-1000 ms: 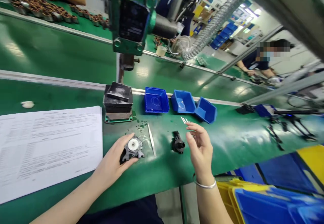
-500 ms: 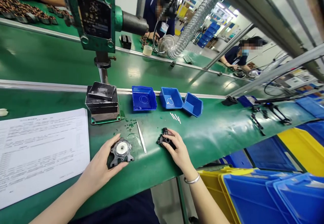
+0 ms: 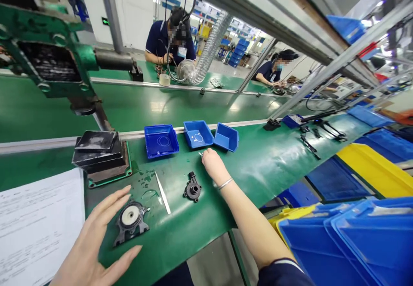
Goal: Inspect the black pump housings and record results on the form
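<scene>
Loosely framed by the spread left hand (image 3: 87, 238), a black housing (image 3: 140, 227) lies on the green bench (image 3: 180, 232).
Those splayed fingers could knock it askew if the hand swings carelessly; its pale, round disc (image 3: 130, 216) faces up, a small hole at the centre. Beyond the tweezers (image 3: 163, 193) sits a black spouted cover (image 3: 189, 188). Farther off, the right hand (image 3: 214, 165) curls by a slim white stick (image 3: 200, 153), pinched or not I cannot tell.

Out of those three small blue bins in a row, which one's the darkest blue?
The leftmost bin, closest to the stacked black blocks. It's a deeper blue than the middle bin and the right-hand bin.
</scene>
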The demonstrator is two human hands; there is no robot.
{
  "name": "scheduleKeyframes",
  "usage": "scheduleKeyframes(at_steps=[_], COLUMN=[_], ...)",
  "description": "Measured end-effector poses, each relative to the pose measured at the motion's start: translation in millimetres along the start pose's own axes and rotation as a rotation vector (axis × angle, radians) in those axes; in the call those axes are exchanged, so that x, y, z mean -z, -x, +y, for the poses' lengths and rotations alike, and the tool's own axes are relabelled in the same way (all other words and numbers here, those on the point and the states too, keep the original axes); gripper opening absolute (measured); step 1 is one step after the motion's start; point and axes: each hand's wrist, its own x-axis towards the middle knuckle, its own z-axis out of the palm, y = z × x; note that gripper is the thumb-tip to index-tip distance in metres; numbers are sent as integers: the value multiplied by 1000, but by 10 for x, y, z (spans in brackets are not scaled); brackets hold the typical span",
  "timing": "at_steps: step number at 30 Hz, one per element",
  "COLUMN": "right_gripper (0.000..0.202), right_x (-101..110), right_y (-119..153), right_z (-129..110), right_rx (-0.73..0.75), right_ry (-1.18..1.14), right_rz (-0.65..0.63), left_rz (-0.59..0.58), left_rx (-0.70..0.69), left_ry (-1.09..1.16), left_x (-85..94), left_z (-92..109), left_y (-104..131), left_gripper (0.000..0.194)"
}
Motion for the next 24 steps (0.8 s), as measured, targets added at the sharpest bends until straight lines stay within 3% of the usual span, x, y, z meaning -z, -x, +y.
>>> scheduleKeyframes(at_steps=[2, 4, 8, 11, 13, 15, 21, 24], right_gripper=[14, 12, 7, 10, 13, 14, 15, 13], right_x=[-23, -24, -26, -46, -57, -61, -37, -11], right_y=[-9, 9, 76, 98, 90, 74, 76, 104], right_z=[-15, -24, 18, 136, 231, 304, 313, 275], right_rx=[-1, 2, -50, -101, -109, -114, -156, -168], right_ry=[-40, -114, -330, -498, -601, -694, -907, -992], right_rz=[7, 45, 219, 357, 413, 441, 471, 461], left_rz=[-42, -144, -465, -597, -691, -761, -849, -835], left_rx=[-139, -306, -469, -493, -494, -486, -405, -330], left_ry=[-69, -170, -417, -507, -568, -612, -648, -705], left_x=[13, -101, -701, -1205, -1416, -1490, -1336, -1403], left_z=[87, 179, 323, 346, 325, 289, 177, 119], left_y=[-402, -934, -2033, -2559, -2713, -2762, -2882, -3002], left_gripper=[59, 53, 34, 25, 22, 23, 33, 25])
